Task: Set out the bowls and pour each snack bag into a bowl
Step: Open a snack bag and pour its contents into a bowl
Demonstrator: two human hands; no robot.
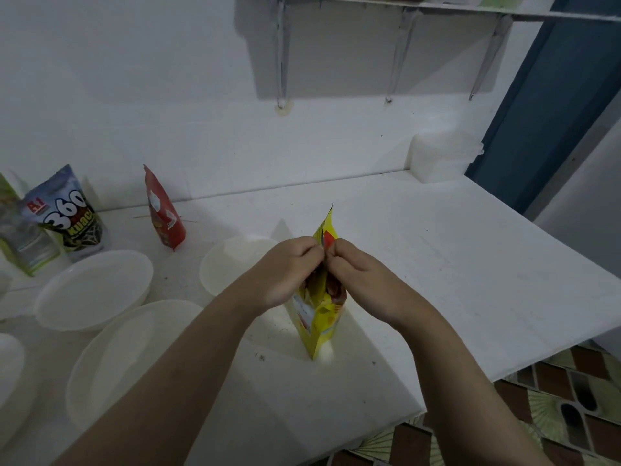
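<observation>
Head view: both hands pinch the top of a yellow snack bag, seemingly about to tear it open.

The yellow snack bag (319,317) stands upright on the white counter (470,264), the left hand (285,274) and right hand (359,277) each pinching its top edge, fingertips close together. Three white bowls are set out and look empty: the far bowl (228,264) just behind the hands, the left bowl (94,287), the near bowl (127,358). The red bag (164,210) and the 360 bag (67,216) stand by the wall, seemingly unopened. Judging by this, nothing is poured yet.

bowls: 4 (94,287) (134,361) (232,264) (8,368) | snack bags: 4 (321,307) (163,210) (65,215) (16,237) | hands: 2 (289,274) (363,280) | tub: 1 (440,161)
</observation>
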